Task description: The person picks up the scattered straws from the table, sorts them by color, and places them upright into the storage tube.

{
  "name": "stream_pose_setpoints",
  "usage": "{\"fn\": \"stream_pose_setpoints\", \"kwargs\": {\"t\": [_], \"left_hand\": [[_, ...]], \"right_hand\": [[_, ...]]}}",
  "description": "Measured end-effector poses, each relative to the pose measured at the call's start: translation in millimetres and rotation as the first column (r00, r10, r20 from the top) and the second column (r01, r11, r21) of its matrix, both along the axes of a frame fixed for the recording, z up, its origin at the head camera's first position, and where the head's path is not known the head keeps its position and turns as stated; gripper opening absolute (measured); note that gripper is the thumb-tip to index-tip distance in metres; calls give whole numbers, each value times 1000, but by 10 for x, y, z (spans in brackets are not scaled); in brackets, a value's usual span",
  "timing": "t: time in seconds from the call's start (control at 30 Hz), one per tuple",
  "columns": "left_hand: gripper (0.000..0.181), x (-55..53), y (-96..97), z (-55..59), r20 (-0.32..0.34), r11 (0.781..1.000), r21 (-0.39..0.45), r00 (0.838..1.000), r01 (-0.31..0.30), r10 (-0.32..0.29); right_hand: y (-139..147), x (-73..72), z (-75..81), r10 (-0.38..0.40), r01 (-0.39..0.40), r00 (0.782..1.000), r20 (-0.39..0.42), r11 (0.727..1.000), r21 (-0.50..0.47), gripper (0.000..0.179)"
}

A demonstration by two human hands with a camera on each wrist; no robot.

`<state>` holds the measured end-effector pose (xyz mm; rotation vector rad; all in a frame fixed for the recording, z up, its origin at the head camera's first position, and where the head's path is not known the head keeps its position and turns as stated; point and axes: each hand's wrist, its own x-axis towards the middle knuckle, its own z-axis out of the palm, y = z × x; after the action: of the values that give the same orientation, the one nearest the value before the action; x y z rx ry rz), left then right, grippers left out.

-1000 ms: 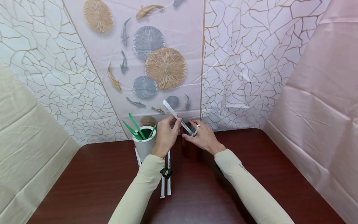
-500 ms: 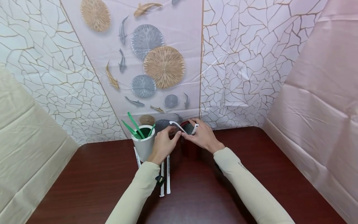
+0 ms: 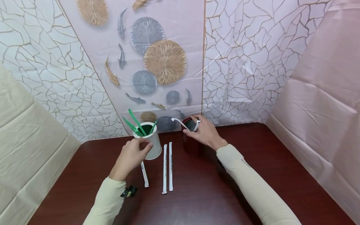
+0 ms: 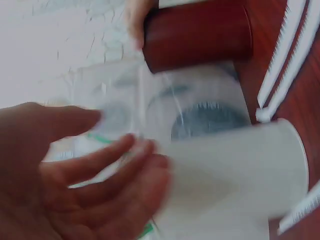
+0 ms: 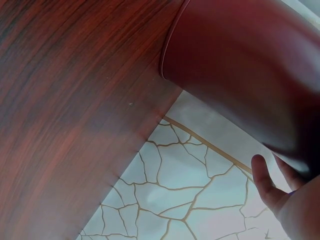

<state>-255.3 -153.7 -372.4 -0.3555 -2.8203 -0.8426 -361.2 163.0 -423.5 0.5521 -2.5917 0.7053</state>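
My right hand (image 3: 207, 133) holds the dark red cup (image 3: 190, 144) at its rim. Two white paper-wrapped straws stand in this cup: one straw (image 3: 180, 123) leans out to the left, and a second straw (image 3: 197, 125) sticks up beside my fingers. My left hand (image 3: 130, 158) holds nothing; its fingers are loosely bent in front of the white cup (image 3: 154, 148). Green sticks (image 3: 135, 119) stand in the white cup. In the left wrist view the thumb is apart from the fingers (image 4: 112, 165), which blur in front of the white cup.
Two wrapped straws (image 3: 165, 170) lie side by side on the dark wood table (image 3: 197, 197) between the cups. Another wrapped straw (image 3: 144, 175) lies in front of the white cup. A patterned cloth (image 3: 236, 78) hangs behind the table's back edge.
My left hand has let go of the wrapped straw, now in the red cup, and moved left and down towards the white cup. My right hand stays on the red cup.
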Motion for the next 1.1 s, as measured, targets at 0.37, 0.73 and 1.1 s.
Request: {"fn": "stream_pose_setpoints", "kwargs": {"t": [0.37,0.73,1.1], "left_hand": [[22,-184,-462,-561,303,987,-18,940,-161,159],[19,-486,-430,-823,393,955,68,888,-289,241],[22,-443,-481,-772,402,960,-10,878,-280,260]], "right_hand": [[-22,19,-20,10,-10,1000,-20,1000,-9,83],[-15,22,17,1,-1,1000,-26,1000,-4,84],[-14,30,6,-4,3,1000,-30,1000,-29,84]]}}
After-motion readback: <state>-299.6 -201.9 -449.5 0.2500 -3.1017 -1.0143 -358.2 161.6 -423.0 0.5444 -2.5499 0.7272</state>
